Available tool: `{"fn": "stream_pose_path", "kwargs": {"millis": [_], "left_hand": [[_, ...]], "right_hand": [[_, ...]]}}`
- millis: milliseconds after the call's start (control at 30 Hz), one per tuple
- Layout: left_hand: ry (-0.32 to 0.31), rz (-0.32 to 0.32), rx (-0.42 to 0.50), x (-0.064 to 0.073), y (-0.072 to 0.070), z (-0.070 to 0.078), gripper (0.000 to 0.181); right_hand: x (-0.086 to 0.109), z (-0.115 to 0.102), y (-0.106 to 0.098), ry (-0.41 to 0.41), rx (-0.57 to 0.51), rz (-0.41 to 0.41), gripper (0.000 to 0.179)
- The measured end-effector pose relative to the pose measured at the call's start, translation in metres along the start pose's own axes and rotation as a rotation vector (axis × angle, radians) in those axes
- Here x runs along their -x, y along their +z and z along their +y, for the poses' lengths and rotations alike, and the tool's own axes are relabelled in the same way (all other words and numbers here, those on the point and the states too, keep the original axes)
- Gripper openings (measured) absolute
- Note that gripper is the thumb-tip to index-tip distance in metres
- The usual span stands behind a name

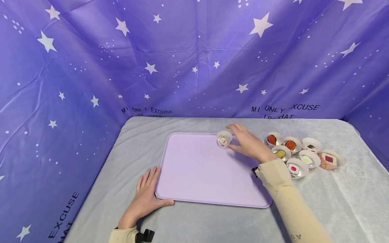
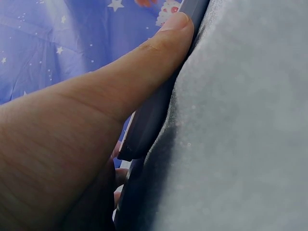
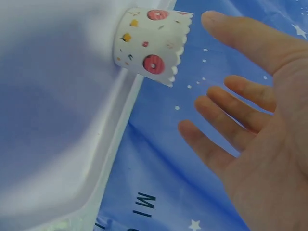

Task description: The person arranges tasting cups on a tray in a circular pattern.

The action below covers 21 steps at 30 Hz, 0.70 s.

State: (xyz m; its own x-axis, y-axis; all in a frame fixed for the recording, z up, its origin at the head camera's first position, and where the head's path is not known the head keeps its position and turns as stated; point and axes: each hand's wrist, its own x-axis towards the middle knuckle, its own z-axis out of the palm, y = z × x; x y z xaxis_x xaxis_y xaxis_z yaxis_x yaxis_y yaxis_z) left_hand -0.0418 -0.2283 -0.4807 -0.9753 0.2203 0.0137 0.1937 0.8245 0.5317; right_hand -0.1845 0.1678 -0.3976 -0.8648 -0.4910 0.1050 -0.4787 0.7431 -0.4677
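Note:
A lilac tray [image 1: 206, 175] lies on the cloth-covered table. On it, by the far edge, stands a small paper baking cup [image 1: 224, 139] with a toy-like sushi roll inside. Pink ring-shaped prints and a scalloped rim show on this cup [image 3: 147, 45] in the right wrist view. My right hand [image 1: 247, 143] is just right of the cup, fingers and thumb spread and a small gap away from it. At the tray's near left corner my left hand [image 1: 146, 199] rests with straight fingers along the left side and the thumb [image 2: 159, 53] against the front edge.
Right of the tray, several paper cups sit in a cluster, among them one with orange-red filling [image 1: 290, 145], one with a white and red piece [image 1: 294, 168] and a peach-coloured one [image 1: 328, 162]. A purple star-printed curtain [image 1: 194, 50] hangs behind and to the sides.

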Motion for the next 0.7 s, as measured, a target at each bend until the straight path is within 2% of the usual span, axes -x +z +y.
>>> {"fn": "stream_pose_path", "kwargs": {"millis": [200,700], "left_hand": [[0.002,-0.002,-0.005,-0.001,0.002,-0.002,0.129],[0.007,0.003,-0.001,-0.001,0.004,-0.003,0.129]], "right_hand": [[0.012,-0.002,-0.008,-0.026,0.024,0.041,0.066],[0.055,0.003,-0.026,-0.031,0.058,0.114,0.063]]}}
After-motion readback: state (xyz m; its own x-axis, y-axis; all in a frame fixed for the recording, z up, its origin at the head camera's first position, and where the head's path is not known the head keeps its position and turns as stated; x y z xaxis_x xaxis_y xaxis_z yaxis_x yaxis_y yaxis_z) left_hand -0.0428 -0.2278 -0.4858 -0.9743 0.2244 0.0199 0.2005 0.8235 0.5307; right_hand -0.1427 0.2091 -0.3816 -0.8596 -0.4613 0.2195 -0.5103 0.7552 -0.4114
